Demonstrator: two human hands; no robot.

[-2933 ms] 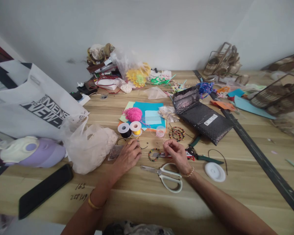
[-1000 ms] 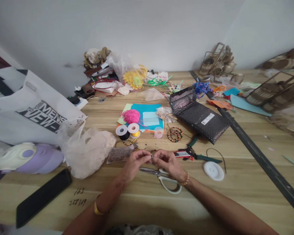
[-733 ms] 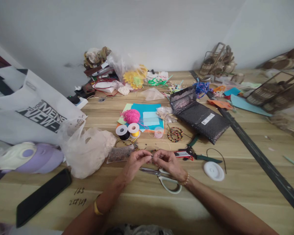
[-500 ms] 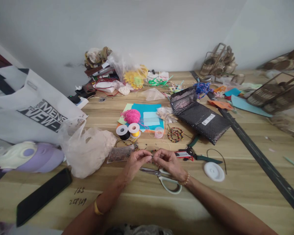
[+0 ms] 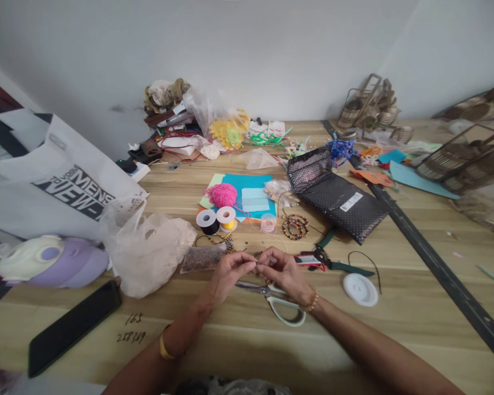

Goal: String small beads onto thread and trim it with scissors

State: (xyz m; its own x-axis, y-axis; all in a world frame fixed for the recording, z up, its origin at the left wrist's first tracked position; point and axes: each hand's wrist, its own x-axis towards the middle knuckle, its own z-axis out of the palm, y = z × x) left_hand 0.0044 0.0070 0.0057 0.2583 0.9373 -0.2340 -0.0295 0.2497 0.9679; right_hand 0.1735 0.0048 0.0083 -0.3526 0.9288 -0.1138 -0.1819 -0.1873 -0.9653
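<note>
1. Left hand (image 5: 227,273) and right hand (image 5: 283,272), apart earlier, now meet just beyond one pair of scissors (image 5: 280,303).
2. Both pinch one tiny dark piece (image 5: 256,264) there.
3. Two thread spools (image 5: 208,220) stand farther beyond the scissors.

— What's worn behind the left grip (image 5: 226,274)?
— A yellow bangle (image 5: 163,348); both forearms (image 5: 356,343) are bare.
— And behind the right grip (image 5: 284,272)?
— A pale beaded bracelet (image 5: 312,302), pearls perhaps; it's small.
</note>
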